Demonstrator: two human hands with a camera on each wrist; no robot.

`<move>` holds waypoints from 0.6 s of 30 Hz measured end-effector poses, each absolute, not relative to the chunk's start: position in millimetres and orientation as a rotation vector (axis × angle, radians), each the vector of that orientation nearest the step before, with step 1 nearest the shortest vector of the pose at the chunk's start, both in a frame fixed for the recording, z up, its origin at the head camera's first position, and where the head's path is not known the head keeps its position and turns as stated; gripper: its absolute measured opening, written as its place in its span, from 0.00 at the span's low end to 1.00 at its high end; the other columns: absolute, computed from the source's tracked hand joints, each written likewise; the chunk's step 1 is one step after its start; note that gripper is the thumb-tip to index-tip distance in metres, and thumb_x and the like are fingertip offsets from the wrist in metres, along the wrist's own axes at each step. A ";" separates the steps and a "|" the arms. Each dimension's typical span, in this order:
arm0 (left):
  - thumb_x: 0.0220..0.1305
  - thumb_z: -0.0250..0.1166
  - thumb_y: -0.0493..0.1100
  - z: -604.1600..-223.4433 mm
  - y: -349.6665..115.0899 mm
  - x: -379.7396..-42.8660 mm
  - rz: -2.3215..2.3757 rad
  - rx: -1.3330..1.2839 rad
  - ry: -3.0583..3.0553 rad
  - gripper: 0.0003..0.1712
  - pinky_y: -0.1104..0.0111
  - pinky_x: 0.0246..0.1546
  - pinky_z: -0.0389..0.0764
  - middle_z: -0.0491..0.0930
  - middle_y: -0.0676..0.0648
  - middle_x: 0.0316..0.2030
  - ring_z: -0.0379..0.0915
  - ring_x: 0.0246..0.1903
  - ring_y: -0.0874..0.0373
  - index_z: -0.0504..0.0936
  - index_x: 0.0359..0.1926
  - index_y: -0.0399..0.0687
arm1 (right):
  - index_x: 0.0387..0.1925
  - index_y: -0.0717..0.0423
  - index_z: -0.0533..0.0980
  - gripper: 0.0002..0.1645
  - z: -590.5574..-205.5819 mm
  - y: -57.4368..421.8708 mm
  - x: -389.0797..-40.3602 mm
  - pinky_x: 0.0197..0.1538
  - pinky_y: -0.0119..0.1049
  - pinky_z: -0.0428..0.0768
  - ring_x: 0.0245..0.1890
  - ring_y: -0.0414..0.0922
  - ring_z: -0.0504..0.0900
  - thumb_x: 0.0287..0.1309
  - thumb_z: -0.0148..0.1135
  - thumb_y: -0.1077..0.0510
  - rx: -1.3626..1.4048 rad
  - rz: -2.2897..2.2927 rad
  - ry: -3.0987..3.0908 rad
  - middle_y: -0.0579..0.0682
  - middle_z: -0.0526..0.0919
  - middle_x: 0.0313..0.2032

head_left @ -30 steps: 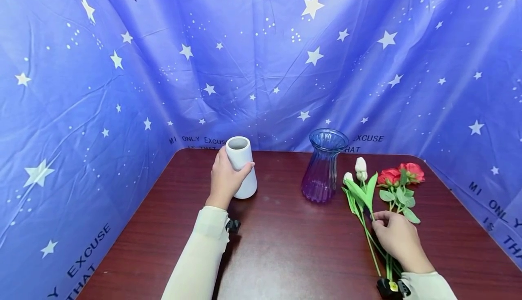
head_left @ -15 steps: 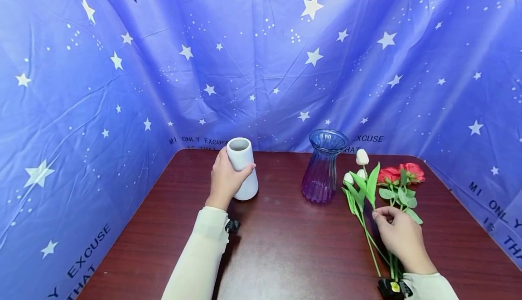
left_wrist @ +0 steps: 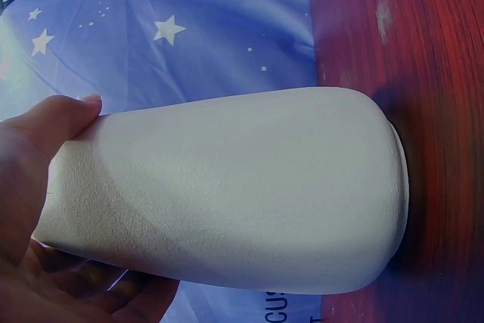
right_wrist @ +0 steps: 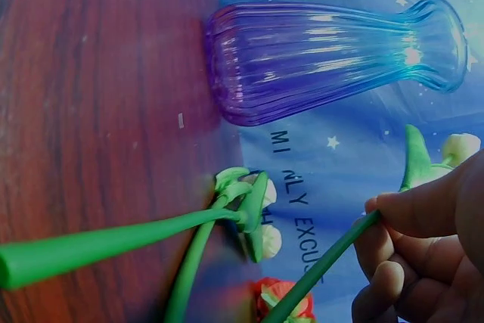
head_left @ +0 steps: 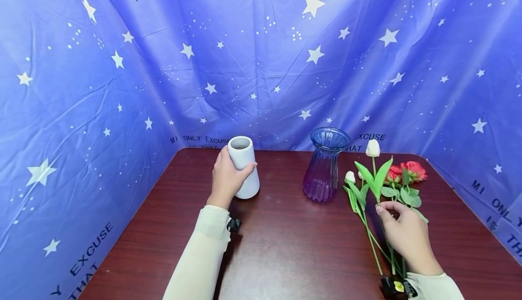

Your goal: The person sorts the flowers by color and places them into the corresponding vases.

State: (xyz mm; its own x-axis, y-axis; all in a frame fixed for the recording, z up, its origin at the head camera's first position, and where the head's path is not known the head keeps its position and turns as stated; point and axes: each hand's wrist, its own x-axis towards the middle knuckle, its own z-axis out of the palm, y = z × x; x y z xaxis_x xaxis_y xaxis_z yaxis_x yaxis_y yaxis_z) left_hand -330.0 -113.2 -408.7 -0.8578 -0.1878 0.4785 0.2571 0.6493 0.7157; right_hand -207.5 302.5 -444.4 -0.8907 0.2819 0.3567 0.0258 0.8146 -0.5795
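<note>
Fingers [left_wrist: 151,302] curl on both the left hand [head_left: 228,177] and right hand [head_left: 409,239]. Seen from the centre of the dark-red wood-grain table [head_left: 281,245], a ribbed blue-to-purple glass vase [head_left: 324,168] stands at one o'clock; a smooth white tapered vase [left_wrist: 227,187], upright at eleven, fills the left hand's wide grip; leafy red roses [head_left: 415,171] lie at two, green-stemmed white tulips [head_left: 358,196] beside them; right thumb and forefinger pinch one upturned white tulip [head_left: 370,182] by its stem.
</note>
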 end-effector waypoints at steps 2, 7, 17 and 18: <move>0.51 0.79 0.62 -408.6 -112.3 -330.0 -1.130 -0.051 -2.345 0.53 0.47 0.50 0.83 0.77 0.43 0.55 0.79 0.50 0.43 0.66 0.71 0.46 | 0.43 0.57 0.86 0.15 -441.6 303.3 -206.4 0.30 0.36 0.67 0.23 0.33 0.72 0.70 0.63 0.50 -0.234 0.808 -2.556 0.48 0.84 0.26; 0.52 0.79 0.62 -409.2 -110.7 -329.9 -1.126 -0.046 -2.347 0.53 0.47 0.50 0.83 0.77 0.43 0.55 0.79 0.50 0.43 0.66 0.71 0.46 | 0.44 0.56 0.86 0.15 -435.6 302.9 -203.5 0.31 0.37 0.67 0.23 0.32 0.71 0.69 0.63 0.49 -0.230 0.800 -2.545 0.47 0.84 0.25; 0.51 0.79 0.63 -408.2 -113.0 -328.9 -1.110 -0.045 -2.349 0.53 0.47 0.50 0.83 0.77 0.42 0.55 0.79 0.51 0.42 0.67 0.71 0.45 | 0.44 0.55 0.86 0.15 -426.7 295.6 -205.2 0.30 0.36 0.66 0.23 0.36 0.71 0.70 0.63 0.49 -0.212 0.788 -2.516 0.47 0.82 0.26; 0.51 0.79 0.63 -408.0 -113.4 -328.9 -1.110 -0.043 -2.348 0.53 0.46 0.50 0.83 0.77 0.42 0.55 0.79 0.51 0.42 0.67 0.71 0.45 | 0.43 0.55 0.86 0.15 -426.2 294.1 -205.9 0.30 0.36 0.66 0.23 0.36 0.71 0.69 0.64 0.49 -0.208 0.789 -2.509 0.47 0.82 0.25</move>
State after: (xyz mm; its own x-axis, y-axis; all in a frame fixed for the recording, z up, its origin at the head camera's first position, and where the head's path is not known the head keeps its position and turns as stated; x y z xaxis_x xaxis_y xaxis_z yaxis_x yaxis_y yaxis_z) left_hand -328.9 -113.4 -408.0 -0.8549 -0.1938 0.4813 0.2489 0.6606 0.7082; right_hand -205.9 294.1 -426.2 -0.8643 0.2849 0.4146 -0.0039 0.8204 -0.5718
